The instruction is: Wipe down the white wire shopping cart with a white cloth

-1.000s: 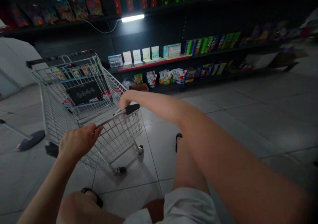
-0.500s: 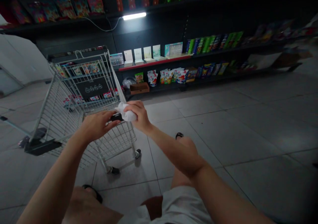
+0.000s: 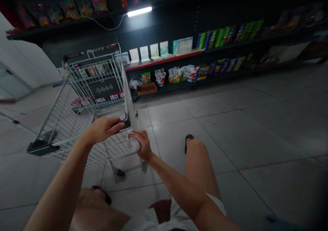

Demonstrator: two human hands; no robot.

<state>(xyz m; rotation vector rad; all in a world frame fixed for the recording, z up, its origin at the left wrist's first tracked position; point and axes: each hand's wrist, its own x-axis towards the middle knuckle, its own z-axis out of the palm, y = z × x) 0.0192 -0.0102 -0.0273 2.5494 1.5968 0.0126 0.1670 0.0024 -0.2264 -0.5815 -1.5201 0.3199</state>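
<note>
The person is standing right behind a wire shopping cart and looking down at it. Nearest of all, a white shorts leg (image 3: 151,221) and a bare knee (image 3: 197,150) are showing, with a black sandal strap (image 3: 189,140) just past the knee. The left hand (image 3: 102,130) is curling closed around a black grip (image 3: 125,122) on the cart's handle. The right hand (image 3: 142,145) is closing on a white crumpled wad (image 3: 133,143), which is sitting just under that grip against the wires. I cannot tell if the wad is paper or cloth.

The shopping cart (image 3: 77,111) is pointing away toward the upper left of the frame, and its long side is running from the hands up that way. A black sign (image 3: 104,87) is hanging on the cart, with small white marks that are too small to read.

Past the cart, gray floor tiles (image 3: 174,111) are spreading out. Farther back, a dark shelf (image 3: 164,60) is holding a brown box (image 3: 146,88), bright snack bags (image 3: 180,73) and pale cards (image 3: 150,51), while a white light bar (image 3: 139,11) is shining at the top.
</note>
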